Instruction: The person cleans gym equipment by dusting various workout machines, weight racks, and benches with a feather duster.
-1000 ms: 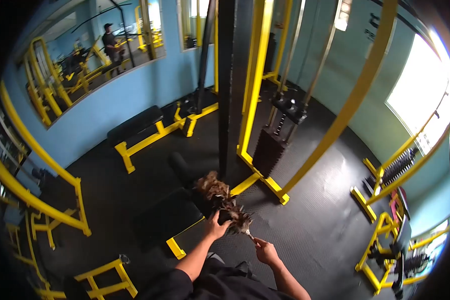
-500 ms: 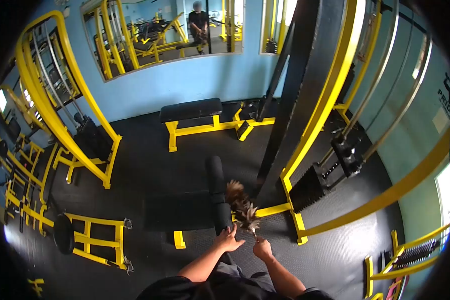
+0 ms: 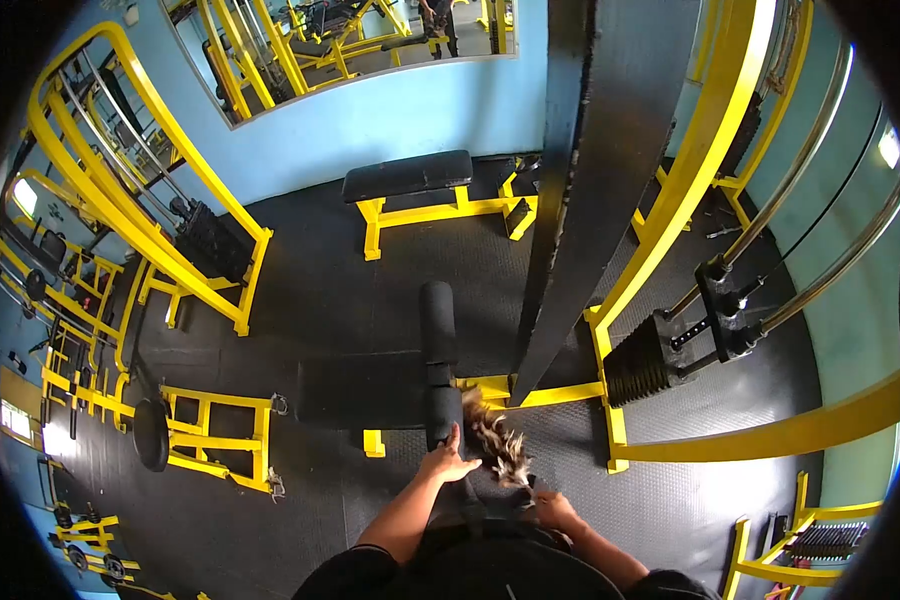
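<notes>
A brown-and-white feather duster (image 3: 505, 450) is in my right hand (image 3: 555, 510), whose fingers are wrapped round its handle. Its feathers slant up and to the left, close beside the black foam roller pad (image 3: 443, 412) of a machine. My left hand (image 3: 447, 462) is at the near end of that pad, index finger stretched along it and thumb spread away. Left of the roller lies the machine's flat black seat (image 3: 358, 390), on a yellow leg. Whether the feathers touch the pad I cannot tell.
A tall black post (image 3: 595, 190) and yellow frame (image 3: 675, 180) rise on the right beside a weight stack (image 3: 640, 365). A black bench (image 3: 408, 177) stands ahead by the blue wall. More yellow machines (image 3: 220, 435) stand to the left. A mirror (image 3: 360, 50) hangs on the wall.
My view has tilted down. The duster has swung to slant more to the left beside the roller, and my right hand sits lower and further right. My left hand remains at the pad's end.
</notes>
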Demonstrator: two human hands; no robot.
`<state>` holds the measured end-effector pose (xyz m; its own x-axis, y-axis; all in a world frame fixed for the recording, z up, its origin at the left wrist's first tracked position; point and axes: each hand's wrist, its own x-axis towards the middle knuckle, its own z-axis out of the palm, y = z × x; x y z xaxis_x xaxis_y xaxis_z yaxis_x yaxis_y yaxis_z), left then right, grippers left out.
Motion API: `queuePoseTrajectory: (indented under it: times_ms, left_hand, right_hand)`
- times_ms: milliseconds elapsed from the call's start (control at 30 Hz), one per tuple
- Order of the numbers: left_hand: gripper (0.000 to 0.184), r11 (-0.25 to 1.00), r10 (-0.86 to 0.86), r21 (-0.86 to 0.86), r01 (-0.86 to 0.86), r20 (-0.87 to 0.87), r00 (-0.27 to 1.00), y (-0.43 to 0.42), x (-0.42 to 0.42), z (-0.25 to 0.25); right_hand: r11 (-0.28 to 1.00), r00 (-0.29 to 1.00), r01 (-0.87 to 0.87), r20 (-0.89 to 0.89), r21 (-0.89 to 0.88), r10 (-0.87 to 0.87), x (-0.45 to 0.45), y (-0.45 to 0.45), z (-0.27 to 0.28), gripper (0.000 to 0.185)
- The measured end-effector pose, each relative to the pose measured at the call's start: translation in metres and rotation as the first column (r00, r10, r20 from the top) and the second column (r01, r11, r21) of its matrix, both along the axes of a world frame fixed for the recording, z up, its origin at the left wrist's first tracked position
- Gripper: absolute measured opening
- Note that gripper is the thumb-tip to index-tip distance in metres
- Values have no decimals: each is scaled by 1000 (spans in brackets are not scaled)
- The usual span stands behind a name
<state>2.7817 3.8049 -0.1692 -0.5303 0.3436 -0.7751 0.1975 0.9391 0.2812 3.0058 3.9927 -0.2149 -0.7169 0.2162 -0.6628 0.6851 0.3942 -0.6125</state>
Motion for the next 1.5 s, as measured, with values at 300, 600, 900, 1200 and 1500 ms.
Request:
queuePoseTrajectory:
  times_ms: [300, 600, 900, 1200, 1500]
  left_hand:
    - [108, 999, -29, 36, 26, 76, 997, 6, 9, -12]
    - [106, 980, -196, 48, 193, 60, 979, 14, -1, -31]
    - [111, 920, -9, 391, 5, 7, 1000, 60, -17, 3]
    - [88, 315, 529, 946, -78, -107, 842, 80, -67, 129]
    - [81, -114, 407, 993, 26, 22, 913, 73, -68, 223]
  right_hand:
    - [987, 990, 35, 127, 158, -56, -63, 16, -13, 30]
    - [959, 992, -58, 127, 277, 23, 8, 49, 70, 35]
    - [927, 990, -44, 140, 372, -9, 39, 58, 23, 34]
    - [796, 790, 277, -599, 538, 130, 2, 62, 139, 37]
    - [492, 673, 472, -660, 731, 335, -37, 35, 423, 43]
